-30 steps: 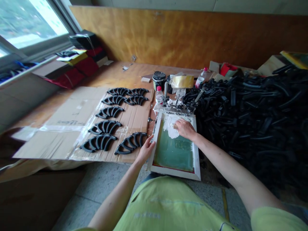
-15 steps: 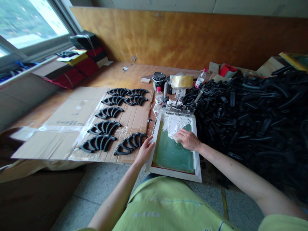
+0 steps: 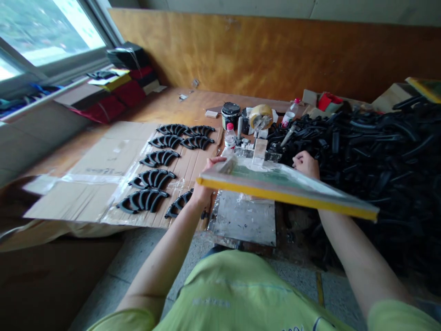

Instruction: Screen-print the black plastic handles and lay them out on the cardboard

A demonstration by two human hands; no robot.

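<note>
My left hand (image 3: 205,186) grips the left side of a screen printing frame (image 3: 292,192), which is lifted and tilted, its yellow near edge toward me. On the frame's green mesh (image 3: 255,173), white ink lies toward the hinge end. A squeegee (image 3: 260,149) with a pale handle stands in that ink, with neither hand on it. Right of the frame, my right hand (image 3: 306,164) is raised with its fingers curled closed; what they hold, if anything, is hidden. Under the lifted frame shows a grey metal base plate (image 3: 243,218).
Rows of black curved parts (image 3: 151,179) lie on flattened cardboard (image 3: 93,161) at left. A large heap of black parts (image 3: 361,170) fills the right. Behind the hinge clamps (image 3: 275,151) are a black tub (image 3: 230,112), a tape roll (image 3: 261,116) and bottles (image 3: 230,135).
The screen frame has swung up from lying flat, uncovering the base plate. My left hand has risen with it. My right hand has left the inked area and moved right; the squeegee now stands alone.
</note>
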